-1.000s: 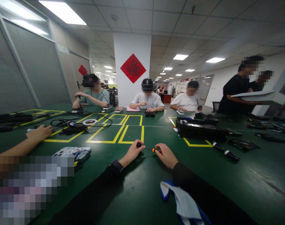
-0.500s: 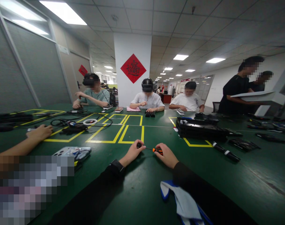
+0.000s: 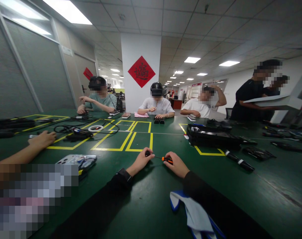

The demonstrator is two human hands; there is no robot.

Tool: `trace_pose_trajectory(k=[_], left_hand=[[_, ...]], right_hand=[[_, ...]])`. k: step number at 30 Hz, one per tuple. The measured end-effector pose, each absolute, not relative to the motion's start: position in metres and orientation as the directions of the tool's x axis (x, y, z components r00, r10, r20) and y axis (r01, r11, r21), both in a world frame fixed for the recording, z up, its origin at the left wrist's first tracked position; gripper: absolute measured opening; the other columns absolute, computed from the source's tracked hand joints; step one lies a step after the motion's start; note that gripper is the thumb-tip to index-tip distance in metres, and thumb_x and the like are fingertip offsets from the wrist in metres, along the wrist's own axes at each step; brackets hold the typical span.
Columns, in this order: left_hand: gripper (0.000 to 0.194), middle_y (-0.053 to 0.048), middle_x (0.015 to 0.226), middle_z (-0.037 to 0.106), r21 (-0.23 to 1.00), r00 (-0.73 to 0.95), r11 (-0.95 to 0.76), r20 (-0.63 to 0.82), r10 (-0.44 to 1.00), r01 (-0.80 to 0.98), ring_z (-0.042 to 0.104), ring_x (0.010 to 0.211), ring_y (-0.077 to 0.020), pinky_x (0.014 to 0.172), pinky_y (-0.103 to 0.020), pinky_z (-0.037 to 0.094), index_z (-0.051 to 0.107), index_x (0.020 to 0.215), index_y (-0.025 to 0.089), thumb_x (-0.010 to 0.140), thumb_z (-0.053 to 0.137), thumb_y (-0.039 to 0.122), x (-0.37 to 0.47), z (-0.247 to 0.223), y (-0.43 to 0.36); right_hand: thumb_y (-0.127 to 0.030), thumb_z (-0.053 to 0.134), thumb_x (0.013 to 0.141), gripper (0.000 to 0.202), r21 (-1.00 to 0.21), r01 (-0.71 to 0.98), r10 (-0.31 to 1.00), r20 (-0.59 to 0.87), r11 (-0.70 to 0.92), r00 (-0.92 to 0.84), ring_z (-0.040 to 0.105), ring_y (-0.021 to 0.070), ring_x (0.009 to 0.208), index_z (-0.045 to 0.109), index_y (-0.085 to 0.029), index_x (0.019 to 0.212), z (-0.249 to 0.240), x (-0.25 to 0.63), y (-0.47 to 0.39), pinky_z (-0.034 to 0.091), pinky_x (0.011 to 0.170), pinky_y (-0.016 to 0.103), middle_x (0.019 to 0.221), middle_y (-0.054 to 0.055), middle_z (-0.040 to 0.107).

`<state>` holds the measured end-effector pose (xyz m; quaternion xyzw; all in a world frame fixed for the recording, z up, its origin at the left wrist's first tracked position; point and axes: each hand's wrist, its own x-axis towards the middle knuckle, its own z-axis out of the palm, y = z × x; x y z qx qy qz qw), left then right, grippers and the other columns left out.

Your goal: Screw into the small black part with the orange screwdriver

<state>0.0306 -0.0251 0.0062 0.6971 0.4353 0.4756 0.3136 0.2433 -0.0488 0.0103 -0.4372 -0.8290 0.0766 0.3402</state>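
My right hand (image 3: 177, 165) is closed around the orange and black handle of a screwdriver (image 3: 167, 160). Its thin shaft points left, toward my left hand (image 3: 140, 161). Between the fingers of that hand is a small black part (image 3: 147, 153), its kind too small to make out. The shaft's tip reaches close to this part; whether it touches cannot be told. Both hands rest low over the green table (image 3: 151, 196). Below my right forearm lies a pale cloth with blue edging (image 3: 194, 212).
A long black device (image 3: 212, 136) and a black cylinder (image 3: 239, 161) lie to the right. On the left are cables (image 3: 78, 132), a clear bag (image 3: 82, 161) and a co-worker's hand (image 3: 42, 140). Yellow tape (image 3: 138, 151) marks the table. Several people sit opposite.
My hands, the screwdriver and the black part keep nearly the same position. Across the table, the person at right has raised an arm to the head.
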Motion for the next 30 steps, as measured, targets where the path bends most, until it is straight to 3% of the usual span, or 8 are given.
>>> trace_pose_trajectory(k=[5,10,14,18,21,26,30], left_hand=[[0.021,0.0,0.079,0.055,0.853,0.166,-0.424,0.391,0.905,0.303,0.051,0.074,-0.0137,0.07,-0.026,0.04,0.051,0.083,0.018,0.069,0.055,0.033,0.0304,0.0056,-0.0243],[0.021,0.0,0.079,0.056,0.857,0.141,-0.408,0.383,0.913,0.314,0.052,0.074,-0.0142,0.071,-0.027,0.04,0.052,0.082,0.018,0.069,0.055,0.034,0.03,0.0064,-0.025],[0.022,0.0,0.08,0.056,0.852,0.142,-0.416,0.391,0.909,0.319,0.051,0.074,-0.0141,0.071,-0.027,0.04,0.052,0.082,0.018,0.068,0.055,0.034,0.0297,0.0052,-0.024],[0.021,0.0,0.078,0.055,0.854,0.154,-0.418,0.389,0.908,0.311,0.051,0.073,-0.0138,0.07,-0.026,0.04,0.052,0.083,0.018,0.068,0.056,0.033,0.03,0.0046,-0.0232],[0.02,0.0,0.078,0.055,0.861,0.151,-0.407,0.379,0.913,0.304,0.051,0.073,-0.0138,0.07,-0.026,0.04,0.052,0.083,0.018,0.068,0.054,0.032,0.0305,0.0062,-0.0246],[0.019,-0.001,0.078,0.056,0.867,0.123,-0.388,0.368,0.922,0.313,0.052,0.075,-0.0146,0.072,-0.027,0.04,0.053,0.082,0.018,0.069,0.053,0.031,0.0299,0.0071,-0.0255],[0.018,-0.001,0.081,0.056,0.859,0.121,-0.397,0.379,0.918,0.323,0.052,0.077,-0.0149,0.073,-0.027,0.04,0.053,0.082,0.019,0.068,0.054,0.028,0.0291,0.0052,-0.0233]], right_hand=[[-0.022,0.04,0.083,0.016,-0.404,0.696,0.786,0.477,0.593,-0.393,0.047,0.0146,0.08,0.055,-0.017,0.079,0.0091,0.2437,-0.0465,0.036,0.075,0.029,0.081,0.003,0.052],[-0.02,0.049,0.077,0.008,-0.397,0.691,0.776,0.491,0.604,-0.397,0.047,0.0154,0.08,0.054,-0.017,0.083,0.0093,0.2442,-0.0473,0.036,0.074,0.029,0.082,0.003,0.053],[-0.021,0.056,0.071,0.015,-0.406,0.685,0.774,0.502,0.605,-0.386,0.047,0.0157,0.079,0.052,-0.018,0.085,0.0107,0.2434,-0.0491,0.036,0.073,0.028,0.084,0.002,0.053],[-0.025,0.047,0.079,0.011,-0.415,0.696,0.788,0.493,0.586,-0.37,0.047,0.015,0.079,0.054,-0.018,0.084,0.0106,0.2436,-0.048,0.036,0.073,0.028,0.083,0.003,0.053],[-0.024,0.039,0.084,0.02,-0.415,0.706,0.799,0.474,0.574,-0.371,0.047,0.0143,0.078,0.055,-0.017,0.075,0.0094,0.2445,-0.046,0.036,0.073,0.028,0.079,0.003,0.053],[-0.023,0.047,0.078,0.009,-0.407,0.691,0.78,0.495,0.598,-0.383,0.047,0.0145,0.078,0.053,-0.017,0.08,0.008,0.2453,-0.0467,0.036,0.072,0.027,0.081,0.003,0.052],[-0.023,0.054,0.073,0.013,-0.415,0.688,0.78,0.504,0.596,-0.371,0.047,0.0148,0.077,0.051,-0.018,0.085,0.0086,0.244,-0.0487,0.037,0.071,0.027,0.084,0.002,0.052]])
